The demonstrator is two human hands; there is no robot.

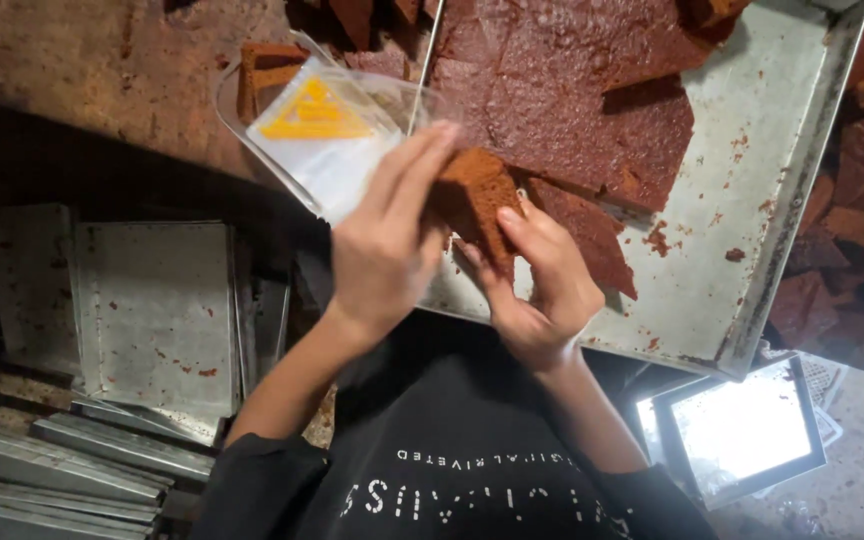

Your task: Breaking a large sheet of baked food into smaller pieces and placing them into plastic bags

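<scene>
While over the metal tray (pixel 752 200), both hands: left hand (pixel 387 245) and right hand (pixel 537 290) pinching one brown cake slice (pixel 477 200).

Both forearms are raised from the lower edge of the view and brought together at its middle, bare from the pushed-up dark sleeves. The left hand (pixel 384 240) is held back-up, fingers extended and pressed together, tips pointed up and to the right. The right hand (pixel 537 290) is set just beside the left hand, lower, its thumb and fingers curled in a closed grip.
</scene>
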